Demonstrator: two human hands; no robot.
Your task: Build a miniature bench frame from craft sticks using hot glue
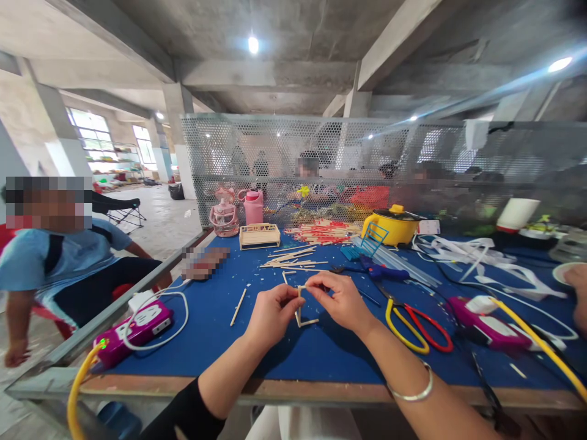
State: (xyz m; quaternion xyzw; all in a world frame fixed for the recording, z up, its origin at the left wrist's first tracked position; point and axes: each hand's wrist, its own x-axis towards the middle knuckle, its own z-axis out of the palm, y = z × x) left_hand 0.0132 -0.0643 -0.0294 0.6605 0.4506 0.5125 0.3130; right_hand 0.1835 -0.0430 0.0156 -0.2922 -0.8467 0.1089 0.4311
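A small stick frame (299, 311) was held upright over the blue tabletop (206, 333), its post pinched btwn thumb & fingers of the L hand (274, 310), its top piece held by fingertips of the R hand (340, 300). Loose sticks (293, 264) were strewn just beyond, w/ scissors (389, 313) & blue glue gun (389, 274) to the R. Farther back, a wooden tray (259, 239), red-marked sticks (321, 232) & yellow pot (391, 232) were set nr the mesh screen (284, 140).

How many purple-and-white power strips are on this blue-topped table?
2: one power strip at the table's left front corner, the other right of the red-and-yellow-handled scissors. Others may be hidden.
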